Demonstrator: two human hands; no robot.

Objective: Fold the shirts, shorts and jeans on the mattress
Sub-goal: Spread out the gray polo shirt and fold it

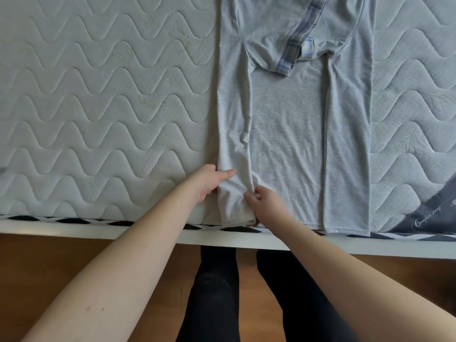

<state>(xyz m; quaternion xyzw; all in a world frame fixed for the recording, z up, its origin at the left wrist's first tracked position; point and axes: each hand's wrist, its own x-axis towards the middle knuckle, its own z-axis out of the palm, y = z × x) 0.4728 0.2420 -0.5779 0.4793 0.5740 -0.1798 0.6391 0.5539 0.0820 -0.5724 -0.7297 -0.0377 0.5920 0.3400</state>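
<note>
Grey jersey, thin and limp by the look of it: the shirt (288,134) lies flat on the quilted mattress (98,107), hem at the near edge, both side panels folded inward. The left hand (207,180) grips the outer edge of the left panel, thumb on top and fingers beneath the cloth. The right hand (265,206) pinches the inner edge of the same panel near the hem. Risk, as judged: the hem sits right on the mattress edge, so a pull toward the person could drag it over the side; uneven tension between the two hands could skew the fold or deepen the puckers already showing along the panel. A sleeve with checked trim (293,50) lies loose across the chest and may shift. The collar and shoulders are cut off at the top. No shorts or jeans are in view.
</note>
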